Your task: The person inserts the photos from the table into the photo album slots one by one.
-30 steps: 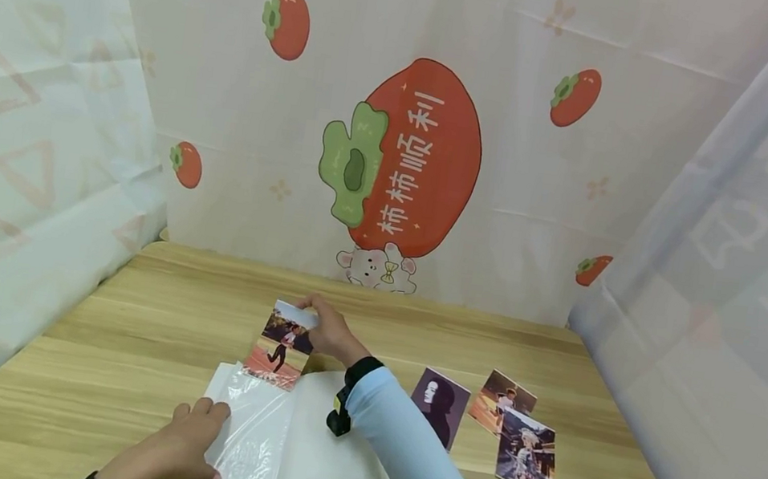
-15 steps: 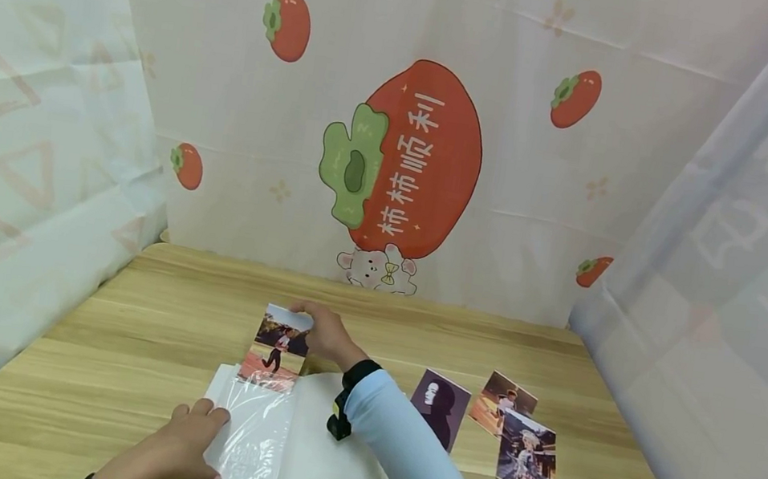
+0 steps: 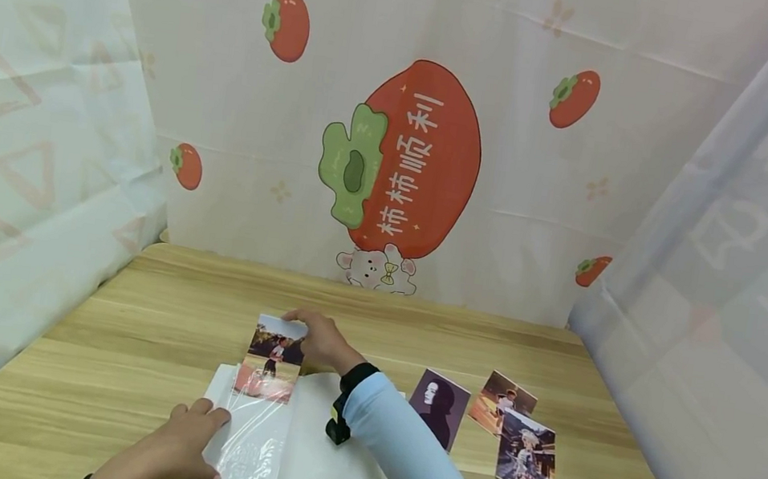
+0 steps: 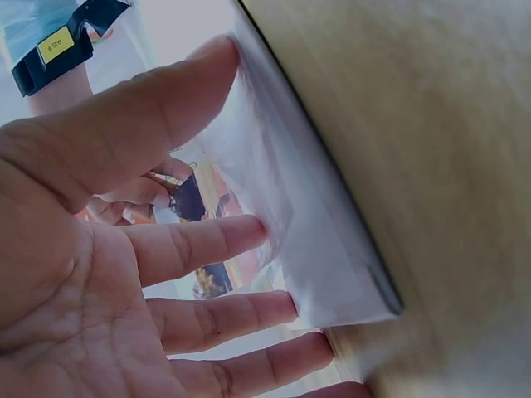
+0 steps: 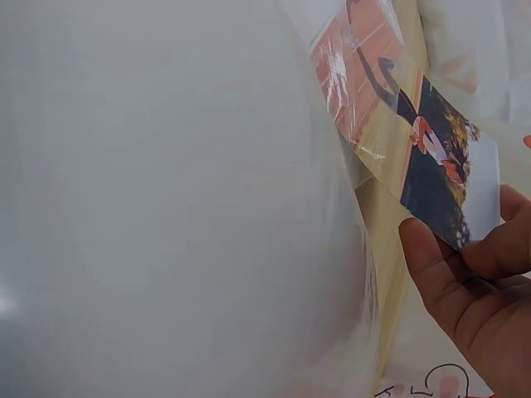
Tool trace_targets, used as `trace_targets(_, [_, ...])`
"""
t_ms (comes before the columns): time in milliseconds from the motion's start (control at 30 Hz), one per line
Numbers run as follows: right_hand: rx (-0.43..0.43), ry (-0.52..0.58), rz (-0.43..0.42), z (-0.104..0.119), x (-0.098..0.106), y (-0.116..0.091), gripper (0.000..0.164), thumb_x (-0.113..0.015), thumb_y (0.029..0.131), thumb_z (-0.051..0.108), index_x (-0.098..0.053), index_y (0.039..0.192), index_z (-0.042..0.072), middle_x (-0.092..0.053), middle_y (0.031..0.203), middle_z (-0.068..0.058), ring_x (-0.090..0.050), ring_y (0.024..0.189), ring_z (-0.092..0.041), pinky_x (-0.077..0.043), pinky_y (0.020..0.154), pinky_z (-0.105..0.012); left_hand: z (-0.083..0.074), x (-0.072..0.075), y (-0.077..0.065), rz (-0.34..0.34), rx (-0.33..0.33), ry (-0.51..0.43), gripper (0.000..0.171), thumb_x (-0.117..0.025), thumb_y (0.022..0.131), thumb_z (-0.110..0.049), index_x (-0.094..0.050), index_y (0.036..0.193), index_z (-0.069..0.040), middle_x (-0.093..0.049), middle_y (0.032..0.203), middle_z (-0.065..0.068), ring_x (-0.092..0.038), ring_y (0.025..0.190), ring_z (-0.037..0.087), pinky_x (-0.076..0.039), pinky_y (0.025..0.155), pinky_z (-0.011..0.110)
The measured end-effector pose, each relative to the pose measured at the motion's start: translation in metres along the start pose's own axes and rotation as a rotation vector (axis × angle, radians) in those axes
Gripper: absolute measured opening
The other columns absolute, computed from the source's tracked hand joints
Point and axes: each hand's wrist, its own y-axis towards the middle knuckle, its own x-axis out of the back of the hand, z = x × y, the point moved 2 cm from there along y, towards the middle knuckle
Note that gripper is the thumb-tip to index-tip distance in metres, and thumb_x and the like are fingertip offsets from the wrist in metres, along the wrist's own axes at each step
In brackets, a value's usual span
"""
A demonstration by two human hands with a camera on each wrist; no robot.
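An open photo album (image 3: 326, 458) with clear plastic sleeves lies at the front of the table. My right hand (image 3: 325, 341) pinches a photo (image 3: 273, 358) of a running person by its upper right corner. The photo's lower part sits under the clear plastic of the left page's sleeve (image 3: 247, 448); its upper part sticks out past the album's far edge. In the right wrist view, thumb and fingers grip the photo (image 5: 440, 166) near its corner. My left hand (image 3: 185, 444) rests on the left page's outer edge, fingers spread and fairly straight, as the left wrist view also shows.
To the right of the album lies a dark purple photo (image 3: 438, 408) of a pale face. Farther right, a photo in warm tones (image 3: 503, 401) is partly covered by another photo (image 3: 528, 457). Printed cloth (image 3: 229, 90) hangs behind and at both sides of the wooden table (image 3: 149, 306).
My right hand has moved the photo toward me and slightly left, so more of it lies under the sleeve's plastic. It now stands straighter. My left hand has stayed in place.
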Motion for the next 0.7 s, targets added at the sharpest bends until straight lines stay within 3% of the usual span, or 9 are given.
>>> trace_targets(167, [-0.010, -0.038, 0.046, 0.0019, -0.0022, -0.0013, 0.059, -0.052, 0.079, -0.019, -0.059, 0.123, 0.018, -0.052, 0.130, -0.001, -0.049, 0.109, -0.012, -0.042, 0.087, -0.027, 0.0008, 0.0001, -0.0003, -0.010, -0.010, 0.002, 0.071, -0.089, 0.048, -0.022, -0.060, 0.108, 0.002, -0.051, 0.109, 0.024, -0.044, 0.086, 0.036, -0.042, 0.075, 0.054])
trace_targets(400, [-0.032, -0.031, 0.107, 0.0071, -0.0031, -0.0049, 0.049, -0.051, 0.083, -0.011, -0.060, 0.122, 0.018, -0.055, 0.125, -0.004, -0.050, 0.094, -0.012, -0.040, 0.075, -0.025, 0.0013, 0.0019, 0.0020, 0.052, 0.025, -0.016, 0.081, -0.091, 0.042, -0.020, -0.060, 0.114, 0.001, -0.048, 0.115, 0.026, -0.044, 0.092, 0.037, -0.044, 0.074, 0.056])
trace_targets(600, [-0.055, 0.010, 0.166, 0.0077, -0.0077, -0.0060, 0.049, -0.049, 0.085, -0.008, -0.058, 0.125, 0.017, -0.057, 0.117, -0.003, -0.053, 0.067, -0.012, -0.038, 0.049, -0.025, 0.0021, 0.0028, -0.0002, 0.021, 0.007, -0.023, 0.084, -0.090, 0.037, -0.018, -0.060, 0.113, 0.001, -0.049, 0.113, 0.026, -0.045, 0.091, 0.038, -0.044, 0.073, 0.055])
trace_targets(700, [-0.049, -0.003, 0.187, 0.0092, -0.0098, -0.0066, 0.048, -0.049, 0.084, -0.008, -0.058, 0.125, 0.016, -0.056, 0.116, -0.003, -0.050, 0.059, -0.012, -0.035, 0.045, -0.024, 0.0026, 0.0026, -0.0013, 0.010, 0.002, -0.017, 0.082, -0.090, 0.037, -0.017, -0.061, 0.112, 0.000, -0.050, 0.112, 0.026, -0.046, 0.091, 0.039, -0.044, 0.073, 0.056])
